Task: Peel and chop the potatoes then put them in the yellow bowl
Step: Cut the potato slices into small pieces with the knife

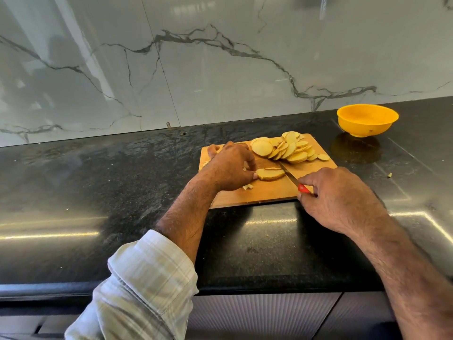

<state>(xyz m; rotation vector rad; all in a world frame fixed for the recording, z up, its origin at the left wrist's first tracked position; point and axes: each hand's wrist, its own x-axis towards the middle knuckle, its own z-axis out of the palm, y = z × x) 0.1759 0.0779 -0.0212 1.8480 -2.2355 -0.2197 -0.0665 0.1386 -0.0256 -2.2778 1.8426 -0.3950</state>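
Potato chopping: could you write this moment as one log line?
left hand steadies potato piece | right hand slices with knife | yellow bowl empty

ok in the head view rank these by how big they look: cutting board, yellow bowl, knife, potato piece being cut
1. cutting board
2. yellow bowl
3. knife, partly hidden in the right hand, so unsure
4. potato piece

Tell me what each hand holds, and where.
Right hand holds the knife by its red handle; left hand pinches the potato piece at its left end.
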